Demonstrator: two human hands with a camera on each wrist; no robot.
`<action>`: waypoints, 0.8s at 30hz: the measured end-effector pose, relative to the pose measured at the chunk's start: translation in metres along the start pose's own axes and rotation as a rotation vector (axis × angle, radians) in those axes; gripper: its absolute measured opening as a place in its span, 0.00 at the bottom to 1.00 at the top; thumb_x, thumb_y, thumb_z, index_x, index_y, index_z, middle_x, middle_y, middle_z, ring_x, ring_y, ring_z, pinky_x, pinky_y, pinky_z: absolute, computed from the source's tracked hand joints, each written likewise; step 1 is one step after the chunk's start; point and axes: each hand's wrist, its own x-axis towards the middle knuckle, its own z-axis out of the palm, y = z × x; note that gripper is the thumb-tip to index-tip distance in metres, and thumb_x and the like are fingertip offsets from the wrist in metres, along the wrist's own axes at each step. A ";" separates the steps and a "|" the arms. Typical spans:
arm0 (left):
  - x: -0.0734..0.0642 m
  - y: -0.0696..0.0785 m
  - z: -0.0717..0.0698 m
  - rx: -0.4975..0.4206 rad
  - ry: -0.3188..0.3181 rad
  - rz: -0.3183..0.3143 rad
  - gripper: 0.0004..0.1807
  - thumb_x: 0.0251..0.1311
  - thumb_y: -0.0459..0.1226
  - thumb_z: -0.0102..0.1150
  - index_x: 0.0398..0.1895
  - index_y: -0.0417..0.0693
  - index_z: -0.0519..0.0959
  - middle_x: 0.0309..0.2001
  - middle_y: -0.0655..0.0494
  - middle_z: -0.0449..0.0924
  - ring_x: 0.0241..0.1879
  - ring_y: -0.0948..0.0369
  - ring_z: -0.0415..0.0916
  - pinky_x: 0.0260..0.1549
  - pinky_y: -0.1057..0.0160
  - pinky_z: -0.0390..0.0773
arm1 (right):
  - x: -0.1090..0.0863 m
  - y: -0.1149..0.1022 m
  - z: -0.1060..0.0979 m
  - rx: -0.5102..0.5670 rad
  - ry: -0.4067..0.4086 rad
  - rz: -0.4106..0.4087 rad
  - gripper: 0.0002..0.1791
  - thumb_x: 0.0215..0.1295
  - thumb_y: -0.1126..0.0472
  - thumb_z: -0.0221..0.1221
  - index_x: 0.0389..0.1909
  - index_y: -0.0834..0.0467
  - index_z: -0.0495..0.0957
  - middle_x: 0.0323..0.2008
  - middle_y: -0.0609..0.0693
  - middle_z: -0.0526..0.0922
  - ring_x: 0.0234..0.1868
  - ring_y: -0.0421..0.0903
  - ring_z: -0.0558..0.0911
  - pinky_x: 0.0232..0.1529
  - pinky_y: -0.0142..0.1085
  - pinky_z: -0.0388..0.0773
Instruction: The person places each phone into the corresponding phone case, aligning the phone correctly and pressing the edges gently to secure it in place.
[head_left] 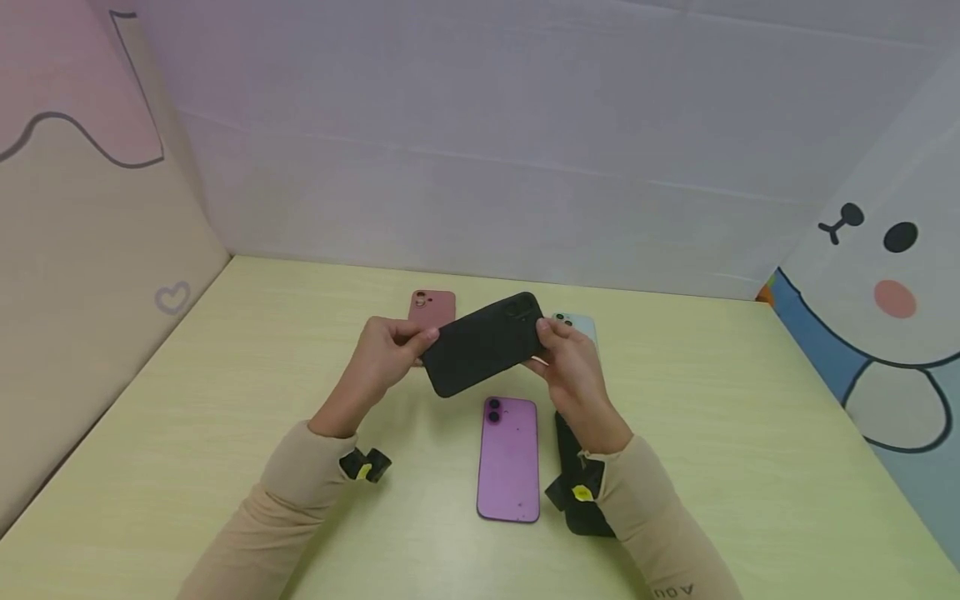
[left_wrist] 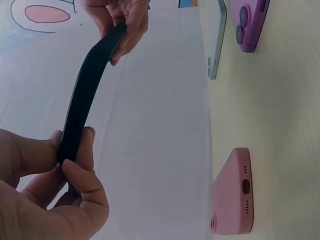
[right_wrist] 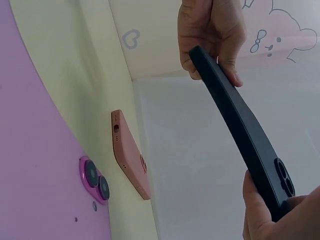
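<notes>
Both hands hold a matte black phone case (head_left: pixel 483 343) up above the table, tilted with its camera end raised to the right. My left hand (head_left: pixel 386 354) pinches its left end between thumb and fingers, also seen in the left wrist view. At the camera end my right hand (head_left: pixel 573 367) grips it, thumb on the back. The right wrist view shows its long edge and the raised camera ring (right_wrist: pixel 285 177); I cannot tell whether a phone sits inside. Below it a purple phone (head_left: pixel 508 458) lies back up on the table.
A pink phone (head_left: pixel 433 307) lies behind the left hand, partly covered by the held case. Behind the right hand is a pale mint phone (head_left: pixel 581 323). Another black phone-shaped thing (head_left: pixel 588 521) lies under the right wrist. Printed cloth walls (head_left: pixel 480 167) enclose the pale yellow table (head_left: pixel 187 400).
</notes>
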 end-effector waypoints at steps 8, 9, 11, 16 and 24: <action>0.004 -0.003 -0.006 -0.064 -0.107 -0.021 0.16 0.63 0.39 0.53 0.44 0.33 0.78 0.30 0.53 0.78 0.28 0.63 0.72 0.35 0.65 0.75 | 0.002 0.000 -0.001 -0.011 -0.041 0.004 0.20 0.70 0.58 0.46 0.56 0.68 0.65 0.38 0.46 0.72 0.36 0.38 0.78 0.41 0.34 0.77; 0.005 -0.004 -0.007 -0.070 -0.119 -0.025 0.16 0.63 0.39 0.52 0.44 0.33 0.77 0.28 0.55 0.76 0.28 0.62 0.71 0.35 0.65 0.73 | 0.003 0.000 -0.001 -0.020 -0.051 0.001 0.21 0.70 0.58 0.46 0.56 0.69 0.65 0.38 0.46 0.72 0.35 0.38 0.78 0.41 0.34 0.77; 0.005 -0.004 -0.008 -0.083 -0.135 -0.036 0.16 0.63 0.40 0.52 0.43 0.33 0.77 0.27 0.56 0.74 0.30 0.60 0.69 0.35 0.64 0.71 | 0.003 0.000 -0.001 -0.034 -0.065 -0.005 0.21 0.70 0.56 0.46 0.55 0.68 0.66 0.37 0.46 0.72 0.34 0.38 0.78 0.41 0.34 0.76; 0.004 -0.003 -0.009 -0.092 -0.159 -0.050 0.15 0.64 0.40 0.51 0.41 0.33 0.77 0.27 0.56 0.70 0.31 0.58 0.66 0.37 0.61 0.68 | 0.004 -0.001 -0.001 -0.099 -0.072 -0.030 0.22 0.69 0.53 0.48 0.54 0.66 0.67 0.37 0.46 0.72 0.31 0.37 0.76 0.40 0.33 0.74; 0.003 -0.003 -0.008 -0.095 -0.184 -0.048 0.14 0.64 0.39 0.50 0.36 0.34 0.77 0.23 0.57 0.67 0.29 0.58 0.64 0.38 0.59 0.62 | 0.004 -0.002 -0.003 -0.164 -0.064 -0.075 0.23 0.67 0.53 0.50 0.57 0.62 0.70 0.39 0.43 0.76 0.30 0.34 0.77 0.37 0.29 0.74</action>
